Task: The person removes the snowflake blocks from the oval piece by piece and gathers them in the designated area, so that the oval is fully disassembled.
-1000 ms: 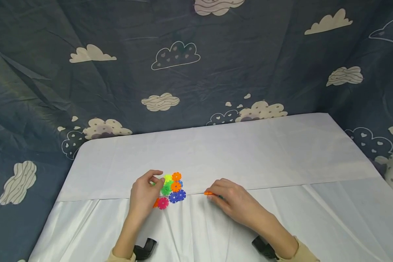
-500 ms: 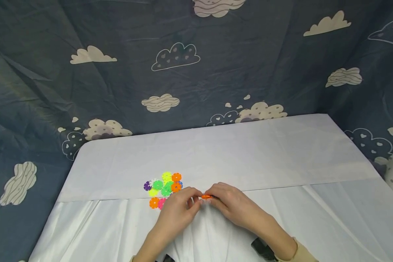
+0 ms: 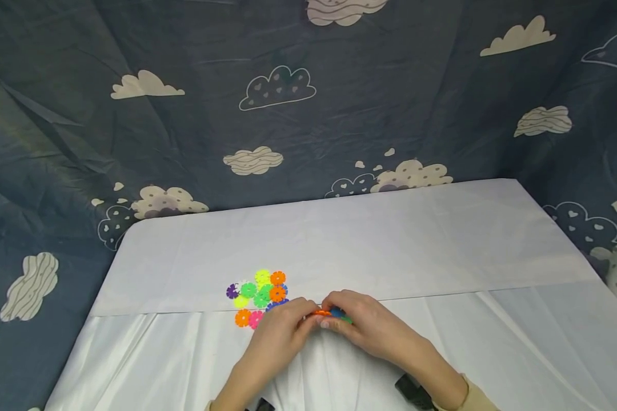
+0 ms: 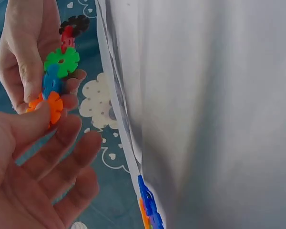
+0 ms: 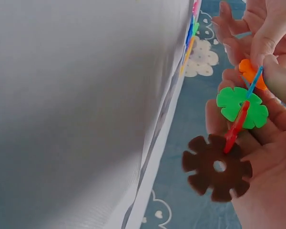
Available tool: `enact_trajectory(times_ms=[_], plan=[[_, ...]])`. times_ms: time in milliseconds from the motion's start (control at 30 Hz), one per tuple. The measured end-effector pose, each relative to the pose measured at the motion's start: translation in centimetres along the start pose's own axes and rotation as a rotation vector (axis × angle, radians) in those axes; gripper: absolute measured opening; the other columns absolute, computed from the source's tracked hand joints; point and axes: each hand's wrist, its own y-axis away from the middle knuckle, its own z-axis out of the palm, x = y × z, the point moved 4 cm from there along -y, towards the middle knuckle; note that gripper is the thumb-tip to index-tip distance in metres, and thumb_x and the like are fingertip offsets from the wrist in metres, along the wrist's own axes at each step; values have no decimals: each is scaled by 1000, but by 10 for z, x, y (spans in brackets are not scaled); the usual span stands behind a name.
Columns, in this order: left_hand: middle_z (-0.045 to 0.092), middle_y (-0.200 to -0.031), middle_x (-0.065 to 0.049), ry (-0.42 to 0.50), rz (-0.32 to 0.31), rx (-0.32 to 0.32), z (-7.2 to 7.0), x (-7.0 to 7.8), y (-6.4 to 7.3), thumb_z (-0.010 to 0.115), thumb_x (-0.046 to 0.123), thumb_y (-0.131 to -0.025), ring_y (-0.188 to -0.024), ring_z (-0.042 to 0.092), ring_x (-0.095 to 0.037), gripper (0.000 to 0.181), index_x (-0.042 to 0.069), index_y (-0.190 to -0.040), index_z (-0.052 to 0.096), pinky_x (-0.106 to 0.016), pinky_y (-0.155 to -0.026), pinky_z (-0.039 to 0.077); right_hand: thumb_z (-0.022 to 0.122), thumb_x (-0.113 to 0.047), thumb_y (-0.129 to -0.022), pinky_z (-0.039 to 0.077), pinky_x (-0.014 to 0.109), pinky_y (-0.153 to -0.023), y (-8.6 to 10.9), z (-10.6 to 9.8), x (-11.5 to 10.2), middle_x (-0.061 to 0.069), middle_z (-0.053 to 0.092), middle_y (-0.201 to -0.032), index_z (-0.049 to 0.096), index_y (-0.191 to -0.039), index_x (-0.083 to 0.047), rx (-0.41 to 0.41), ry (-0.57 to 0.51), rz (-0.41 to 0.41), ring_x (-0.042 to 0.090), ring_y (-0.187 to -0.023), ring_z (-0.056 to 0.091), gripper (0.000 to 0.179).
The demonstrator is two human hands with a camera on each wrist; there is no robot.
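Observation:
My left hand (image 3: pixel 280 331) and right hand (image 3: pixel 372 322) meet over the front of the table around a chain of slotted, flower-shaped plastic discs. In the right wrist view the chain runs from a brown disc (image 5: pixel 200 164) through a red disc (image 5: pixel 236 128) and a green disc (image 5: pixel 229 101) to a thin blue disc (image 5: pixel 254 85) and an orange disc (image 5: pixel 248 70). Left thumb and fingers pinch the orange disc (image 4: pixel 55 107) at the chain's end. The right hand's thumb and fingers hold the chain near the blue disc (image 4: pixel 51 83); part of that grip is hidden.
Left of the hands lies a group of loose flower discs (image 3: pixel 261 296) in several colours on the white tablecloth (image 3: pixel 416 245). The left hand hides some of them. A dark cloth with cloud prints (image 3: pixel 339 114) hangs behind the table.
My left hand has moved right from the loose discs to the right hand and now pinches the orange disc. The right hand stays nearly in place; more of the chain shows under it.

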Motion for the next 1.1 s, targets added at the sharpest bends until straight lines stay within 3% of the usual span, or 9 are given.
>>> enact_trajectory(times_ms=[167, 400, 533, 633, 767, 933, 1100], plan=[[55, -74, 15, 94, -98, 8, -4, -8, 0, 67, 21, -95, -58, 47, -4, 4, 22, -94, 70, -22, -53, 42, 73, -32, -90, 50, 27, -82, 1, -2, 0, -17, 60, -110, 62, -118, -25, 35, 42, -5, 2, -94, 55, 31], [58, -71, 9, 226, -185, -22, -2, -16, 0, 65, 24, -96, -55, 47, -6, 8, 22, -91, 71, -23, -51, 40, 74, -28, -90, 51, 26, -80, 0, -2, -1, -16, 63, -107, 67, -116, -23, 77, 110, -73, 1, -94, 57, 28], [60, -69, -2, 361, -240, -61, 2, -19, -2, 63, 21, -97, -54, 50, -11, 14, 14, -86, 70, -23, -50, 41, 75, -21, -88, 52, 27, -79, -1, -1, -3, -15, 66, -106, 71, -113, -20, 91, 153, -119, 3, -95, 60, 25], [61, -69, -9, 482, -267, -97, 5, -19, -2, 63, 17, -97, -56, 55, -21, 18, 6, -84, 68, -24, -51, 45, 76, -15, -87, 52, 26, -75, -1, -1, -4, -13, 69, -101, 73, -107, -17, 110, 171, -152, 3, -88, 61, 21], [60, -68, -8, 588, -289, -129, 8, -20, -3, 63, 15, -97, -59, 56, -30, 21, -1, -83, 66, -25, -53, 47, 76, -11, -85, 51, 24, -70, -1, -2, -5, -11, 69, -93, 74, -96, -15, 138, 178, -189, 3, -81, 61, 12], [59, -68, -6, 662, -320, -141, 9, -22, -3, 62, 16, -97, -59, 55, -26, 22, -3, -86, 65, -22, -49, 42, 75, -11, -87, 52, 23, -71, 0, -2, -6, -11, 68, -93, 74, -94, -14, 153, 176, -216, 4, -82, 61, 8], [59, -70, -13, 740, -355, -165, 11, -24, -2, 61, 16, -97, -57, 51, -23, 24, -6, -87, 63, -23, -45, 38, 75, -11, -87, 53, 23, -72, -1, -3, -6, -10, 69, -94, 76, -96, -12, 151, 182, -221, 5, -84, 62, 9]])
